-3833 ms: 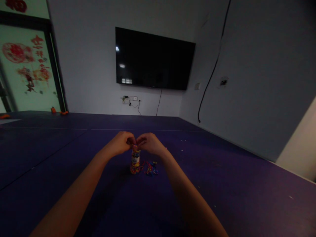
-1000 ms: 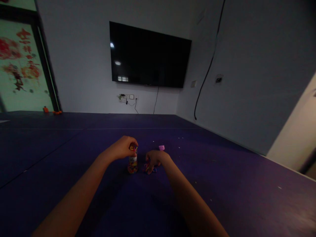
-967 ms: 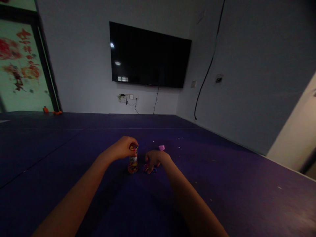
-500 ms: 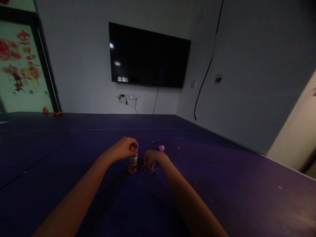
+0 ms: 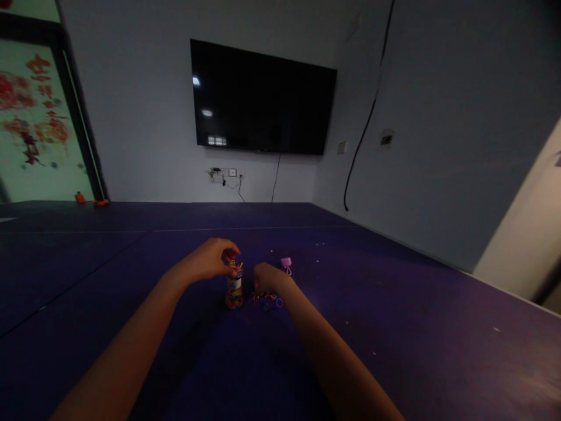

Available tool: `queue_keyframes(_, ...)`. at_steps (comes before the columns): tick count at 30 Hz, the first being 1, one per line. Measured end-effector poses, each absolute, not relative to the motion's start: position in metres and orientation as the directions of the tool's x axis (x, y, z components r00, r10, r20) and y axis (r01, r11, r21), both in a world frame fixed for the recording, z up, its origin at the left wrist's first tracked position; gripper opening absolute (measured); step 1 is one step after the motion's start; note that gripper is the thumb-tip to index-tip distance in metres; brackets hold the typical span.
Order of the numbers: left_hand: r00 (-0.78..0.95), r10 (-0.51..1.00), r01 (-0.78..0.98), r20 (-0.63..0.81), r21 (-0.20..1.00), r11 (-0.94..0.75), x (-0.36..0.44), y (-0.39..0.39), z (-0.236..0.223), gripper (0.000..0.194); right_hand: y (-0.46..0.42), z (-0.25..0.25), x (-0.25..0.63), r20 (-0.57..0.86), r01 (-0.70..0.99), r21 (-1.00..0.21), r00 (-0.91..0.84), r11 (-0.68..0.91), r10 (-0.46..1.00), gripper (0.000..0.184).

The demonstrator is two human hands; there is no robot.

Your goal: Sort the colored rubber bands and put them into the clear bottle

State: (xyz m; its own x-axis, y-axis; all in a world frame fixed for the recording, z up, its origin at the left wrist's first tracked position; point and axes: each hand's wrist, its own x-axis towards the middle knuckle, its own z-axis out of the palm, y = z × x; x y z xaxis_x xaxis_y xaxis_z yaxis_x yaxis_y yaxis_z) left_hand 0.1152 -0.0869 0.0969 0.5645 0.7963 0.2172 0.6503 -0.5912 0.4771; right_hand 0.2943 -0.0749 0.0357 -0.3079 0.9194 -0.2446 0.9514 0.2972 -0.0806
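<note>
A small clear jar (image 5: 234,292), packed with colorful bands that look like hair ties, stands upright on the dark blue-purple floor. At its mouth is my left hand (image 5: 213,257), thumb by the rim and fingers apart above it. Yellow and pink bands poke out of the top. Just right of the jar, my right hand (image 5: 269,278) points down with fingers curled together; whatever is between the fingertips is hidden. Under and beside it lie several loose hair ties (image 5: 272,302) in blue, pink and red. Behind that hand rests a pink piece with a loop (image 5: 286,262).
A large television (image 5: 263,99) hangs on the far wall over some sockets (image 5: 225,172). A black cable (image 5: 363,134) dangles along the right wall. Orange objects (image 5: 100,202) lie by the door at far left. White specks dot the floor (image 5: 416,304).
My left hand's fingers have parted and lifted a little left from the jar's mouth, showing the bands sticking out. My right hand has shifted slightly, uncovering more loose hair ties.
</note>
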Motion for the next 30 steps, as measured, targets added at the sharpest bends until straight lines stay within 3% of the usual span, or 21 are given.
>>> queue_keyframes(4,0.58,0.781,0.645,0.233,0.454,-0.615,0.113,-0.091,0.103,0.036,-0.075,0.036,0.293,-0.16,0.934,0.023,-0.348,0.356,0.924,0.027)
queue_keyframes(11,0.639,0.741,0.638,0.209,0.394,-0.661,0.118,-0.095,0.105,0.022,-0.075,0.033,0.294,-0.147,0.934,-0.007,-0.354,0.357,0.924,0.028)
queue_keyframes(23,0.737,0.669,0.615,0.098,0.316,-0.723,0.119,-0.094,0.1,0.022,-0.075,0.033,0.294,-0.131,0.933,0.007,-0.355,0.359,0.926,0.03)
queue_keyframes(30,0.736,0.665,0.616,0.122,0.286,-0.734,0.124,-0.093,0.092,0.018,-0.073,0.028,0.293,-0.107,0.944,0.009,-0.328,0.331,0.939,0.037)
